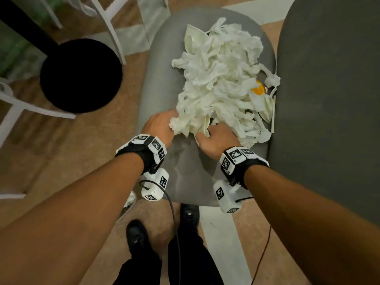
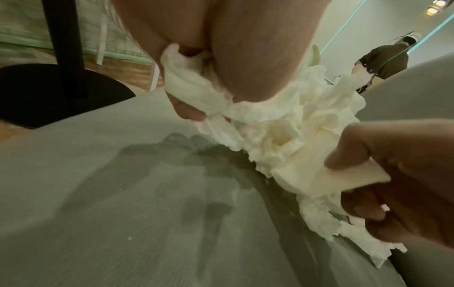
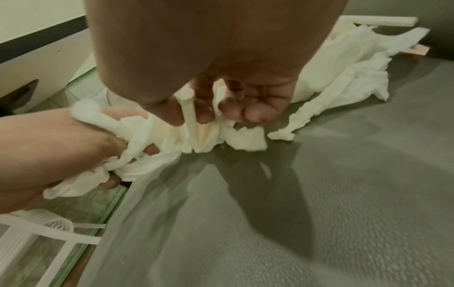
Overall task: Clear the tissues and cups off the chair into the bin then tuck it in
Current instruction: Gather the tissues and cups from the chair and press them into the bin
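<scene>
A heap of crumpled white tissues covers the far half of the grey chair seat, with flattened white paper cups mixed in. My left hand grips a wad of tissue at the heap's near left edge. My right hand has its fingers curled round a flattened cup and tissue at the near edge. The two hands sit close together. A yellow object peeks out at the heap's right side. The bin is not in view.
The dark chair back rises at the right. A black round table base with its post stands on the wooden floor at left, beside white chair legs. My black shoes are below the seat's front edge.
</scene>
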{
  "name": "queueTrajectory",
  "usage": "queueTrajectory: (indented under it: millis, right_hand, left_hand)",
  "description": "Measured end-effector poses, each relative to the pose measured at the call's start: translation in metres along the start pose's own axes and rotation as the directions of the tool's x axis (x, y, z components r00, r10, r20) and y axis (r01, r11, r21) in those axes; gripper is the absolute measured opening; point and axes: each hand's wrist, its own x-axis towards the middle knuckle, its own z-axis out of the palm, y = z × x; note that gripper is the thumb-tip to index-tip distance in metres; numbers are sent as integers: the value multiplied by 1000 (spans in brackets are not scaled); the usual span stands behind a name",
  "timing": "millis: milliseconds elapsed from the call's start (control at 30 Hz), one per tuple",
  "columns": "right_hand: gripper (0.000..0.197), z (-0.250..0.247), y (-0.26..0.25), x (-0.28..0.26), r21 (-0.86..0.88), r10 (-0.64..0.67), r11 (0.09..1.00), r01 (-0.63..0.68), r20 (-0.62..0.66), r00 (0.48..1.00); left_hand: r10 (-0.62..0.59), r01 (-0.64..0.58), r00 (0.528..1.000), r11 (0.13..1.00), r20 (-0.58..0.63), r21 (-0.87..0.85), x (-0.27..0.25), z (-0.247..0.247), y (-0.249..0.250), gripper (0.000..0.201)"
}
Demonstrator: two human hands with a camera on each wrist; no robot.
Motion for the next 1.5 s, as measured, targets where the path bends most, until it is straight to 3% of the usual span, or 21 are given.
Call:
queueTrajectory:
  millis: [33, 167, 267, 500, 667, 800, 867, 1000, 1100, 1200, 1333, 1500]
  right_hand:
    - [45, -4, -3, -2, -5, -2, 1000, 2, -17, 1000]
    - [45, -14, -16, -13, -12, 6, 1000, -6, -47, 999]
    - [44, -16, -29, -22, -36, 13, 999, -17, -101, 995]
    - [31, 0, -63, -39, -59, 3, 998, -14, -193, 981]
    - [27, 11, -84, -49, -176, -83, 984, 35, -272, 959]
    - [17, 16, -103, -56, -243, -144, 968, 62, -341, 929]
    - [20, 22, -112, -60, -249, -159, 966, 73, -343, 926]
    - [22, 39, -131, -69, -191, -179, 973, 126, -294, 939]
    - [20, 58, -146, -73, -127, -214, 974, 188, -246, 945]
    - [22, 92, -165, -73, 7, -218, 975, 223, -180, 959]
    - [26, 160, -187, -70, 12, -231, 973, 230, 39, 972]
    - [28, 245, -186, -69, -70, -175, 976, 204, 291, 940]
  left_hand:
    - [-33, 33, 999, 999, 6, 25, -2, -2, 2, 12]
    - [-166, 163, 986, 979, -21, -123, -14, -10, 2, 44]
    - [-198, 193, 980, 953, 2, -232, -25, -20, -7, 66]
    - [-214, 214, 976, 944, 31, -252, -46, -42, -43, 15]
    - [-187, 188, 982, 928, 34, -321, -68, -55, -70, 43]
    - [-169, 163, 985, 929, 10, -333, -78, -63, -79, 20]
    - [-184, 183, 982, 921, 30, -343, -86, -65, -84, 31]
    - [-160, 186, 981, 934, 108, -304, -102, -71, -99, 18]
    - [-226, 244, 969, 928, 97, -282, -111, -68, -123, 5]
    - [-300, 311, 950, 893, 84, -327, -125, -66, -151, 13]
    - [-368, 383, 924, 885, 106, -265, -149, -70, -190, 22]
    - [-513, 524, 848, 774, 135, -356, -180, -39, -254, 26]
